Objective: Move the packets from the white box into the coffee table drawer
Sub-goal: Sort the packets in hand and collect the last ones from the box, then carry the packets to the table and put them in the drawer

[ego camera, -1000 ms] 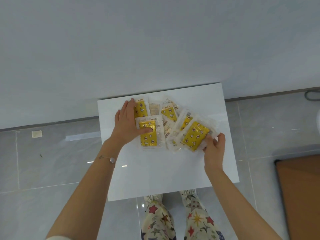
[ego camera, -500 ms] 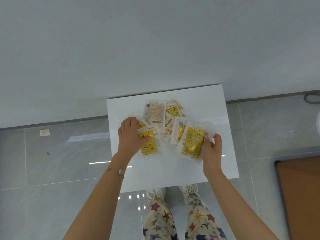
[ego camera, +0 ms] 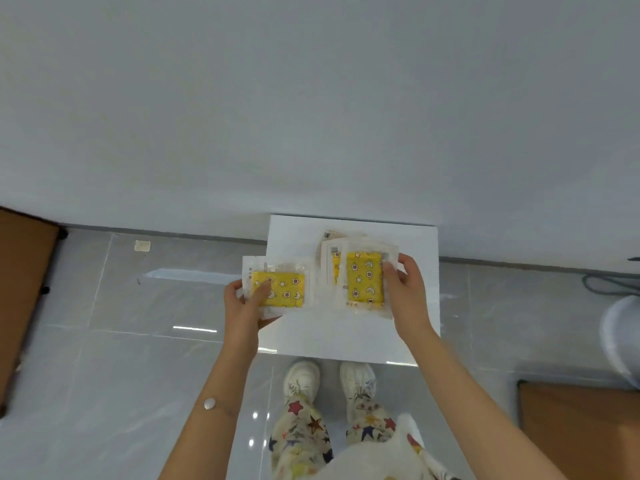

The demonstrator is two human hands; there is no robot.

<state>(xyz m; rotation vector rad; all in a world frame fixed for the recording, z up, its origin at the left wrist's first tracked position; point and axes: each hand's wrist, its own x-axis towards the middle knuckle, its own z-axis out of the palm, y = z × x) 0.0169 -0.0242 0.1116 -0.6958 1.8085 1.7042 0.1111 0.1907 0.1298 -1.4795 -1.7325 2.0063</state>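
I see left hand (ego camera: 242,308) pinching single yellow packet (ego camera: 280,284), thumb on top, over left edge of white box (ego camera: 346,341) and grey floor (ego camera: 138,358). Right hand (ego camera: 410,299) has fingers (ego camera: 408,268) curled round right side of fanned stack of packets (ego camera: 363,277), over box's far middle. Cannot tell whether stack touches box.

Packets (ego camera: 365,277) over white box (ego camera: 346,341), box against wall (ego camera: 311,98)

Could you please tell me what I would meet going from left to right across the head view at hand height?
In order: brown furniture edge → beige scrap on the floor → left hand → yellow packet it grips → stack of packets → right hand gripping it → white rounded object.
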